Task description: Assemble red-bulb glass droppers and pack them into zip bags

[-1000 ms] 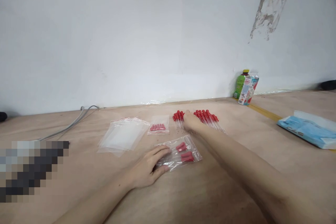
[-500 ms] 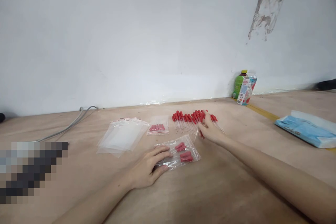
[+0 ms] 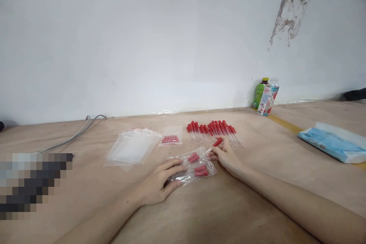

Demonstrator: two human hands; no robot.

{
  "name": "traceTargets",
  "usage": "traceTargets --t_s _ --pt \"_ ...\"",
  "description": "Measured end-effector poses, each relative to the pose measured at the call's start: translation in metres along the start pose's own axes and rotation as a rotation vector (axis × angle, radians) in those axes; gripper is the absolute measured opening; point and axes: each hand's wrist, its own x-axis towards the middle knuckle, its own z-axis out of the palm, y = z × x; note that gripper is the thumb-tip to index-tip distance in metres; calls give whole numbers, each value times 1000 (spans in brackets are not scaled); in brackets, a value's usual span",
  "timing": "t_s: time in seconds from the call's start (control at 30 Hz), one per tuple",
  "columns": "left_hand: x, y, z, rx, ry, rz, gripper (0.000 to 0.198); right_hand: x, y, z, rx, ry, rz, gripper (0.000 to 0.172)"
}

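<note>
My left hand (image 3: 161, 183) lies with fingers spread on a clear zip bag (image 3: 187, 177), pressing its left part to the table. Several red rubber bulbs (image 3: 201, 170) show inside this bag. At the bag's upper right edge, my right hand (image 3: 225, 156) pinches a dropper with a red bulb (image 3: 217, 142), its thin clear stem pointing down-left toward the bag's opening. Behind the hand lies a row of red-topped droppers (image 3: 211, 127). A smaller bag with several red bulbs (image 3: 170, 138) sits behind the first bag.
Overlapping clear bags (image 3: 133, 148) lie to the left. A grey cable (image 3: 77, 135) runs near the wall. Bottles (image 3: 267, 97) stand at the back right, and a blue and white packet (image 3: 333, 143) lies at the right. A pixelated patch covers the lower left.
My right hand has moved from the dropper row toward me, bringing one dropper to the bag's edge. My left hand has stayed on the bag.
</note>
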Motion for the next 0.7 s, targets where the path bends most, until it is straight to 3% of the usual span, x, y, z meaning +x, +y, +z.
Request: traceTargets --t_s 0.1,0.23,0.47,0.57,0.7 --pt "0 0 0 8 -13 -23 37 -2 0 -1 26 13 35 35" --pt "0 0 -1 -16 -5 -25 38 -6 1 -8 5 -90 77 16" --pt "1 0 0 -28 5 -16 40 -4 -1 -13 -329 -236 25 27" --pt "1 0 0 -23 -1 -17 42 -2 -3 -9 -348 -324 5 24" --pt "1 -1 0 -7 0 -12 42 -4 -4 -5 -320 -337 -30 24"
